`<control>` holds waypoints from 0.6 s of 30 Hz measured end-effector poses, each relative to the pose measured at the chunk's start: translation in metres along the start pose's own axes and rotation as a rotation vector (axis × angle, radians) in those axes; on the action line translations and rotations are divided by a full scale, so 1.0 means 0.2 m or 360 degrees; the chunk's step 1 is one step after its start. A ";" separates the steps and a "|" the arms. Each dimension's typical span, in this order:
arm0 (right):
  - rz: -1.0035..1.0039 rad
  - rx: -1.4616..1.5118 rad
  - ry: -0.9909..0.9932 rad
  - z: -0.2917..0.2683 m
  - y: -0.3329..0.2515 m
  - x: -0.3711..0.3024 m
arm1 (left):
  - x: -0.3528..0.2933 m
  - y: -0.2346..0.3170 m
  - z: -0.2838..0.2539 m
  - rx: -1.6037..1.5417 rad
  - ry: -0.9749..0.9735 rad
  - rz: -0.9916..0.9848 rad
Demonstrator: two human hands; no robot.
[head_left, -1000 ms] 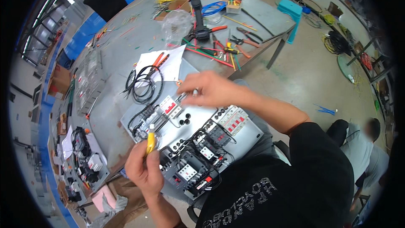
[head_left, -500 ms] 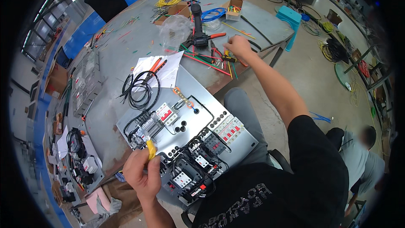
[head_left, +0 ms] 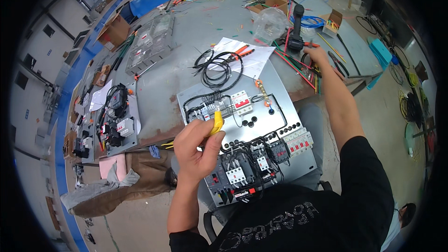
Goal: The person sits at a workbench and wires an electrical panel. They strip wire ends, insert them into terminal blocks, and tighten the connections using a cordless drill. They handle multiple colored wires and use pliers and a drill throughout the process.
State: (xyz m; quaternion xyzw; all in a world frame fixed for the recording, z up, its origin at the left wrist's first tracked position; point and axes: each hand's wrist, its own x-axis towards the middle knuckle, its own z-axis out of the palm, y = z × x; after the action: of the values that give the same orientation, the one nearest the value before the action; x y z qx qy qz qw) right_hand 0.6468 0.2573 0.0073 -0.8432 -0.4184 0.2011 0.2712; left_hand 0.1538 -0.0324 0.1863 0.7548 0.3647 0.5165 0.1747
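Note:
My left hand (head_left: 198, 151) is closed around a yellow-handled tool (head_left: 217, 123), held above the left side of a metal mounting plate (head_left: 275, 158); most of the tool is hidden in the fist. The plate rests across my lap and the table edge. It carries a red-and-white breaker (head_left: 241, 103), a terminal block (head_left: 212, 108), black-wired contactors (head_left: 236, 175) and a row of small breakers (head_left: 297, 144). My right hand (head_left: 318, 57) reaches out to a pile of tools and wires beside a black cordless tool (head_left: 295, 32). Its fingertips are partly hidden.
A coil of black wire (head_left: 217, 72) and orange-handled pliers (head_left: 240, 52) lie on white paper (head_left: 256, 63). Another wired plate (head_left: 135, 116) sits at the left. Beyond are a clear plastic bag (head_left: 270, 23) and a small open box (head_left: 332, 22). A turquoise stool (head_left: 380, 58) stands right.
The view has swung left, so the table and plate appear farther right. My right hand has lowered onto the tool pile; my left still grips the yellow-handled tool over the plate.

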 end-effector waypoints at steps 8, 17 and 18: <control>-0.0431 0.1566 0.0431 -0.19 -0.01 0.06 | 0.00 -0.02 -0.06 -0.0265 0.0178 -0.0093; -0.0894 0.1297 -0.1713 -0.43 -0.54 -1.36 | 0.01 -0.02 -0.06 -0.0204 0.0185 0.0015; -0.0907 0.1255 -0.1949 -0.38 -0.56 -1.48 | 0.02 0.00 -0.07 -0.0150 0.0147 0.0047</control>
State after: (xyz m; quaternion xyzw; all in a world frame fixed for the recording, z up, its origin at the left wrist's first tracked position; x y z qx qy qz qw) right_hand 0.4554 0.0503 0.1689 -0.2835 -0.5915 0.6870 0.3128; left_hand 0.1418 -0.0311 0.1932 0.7264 0.3366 0.5699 0.1854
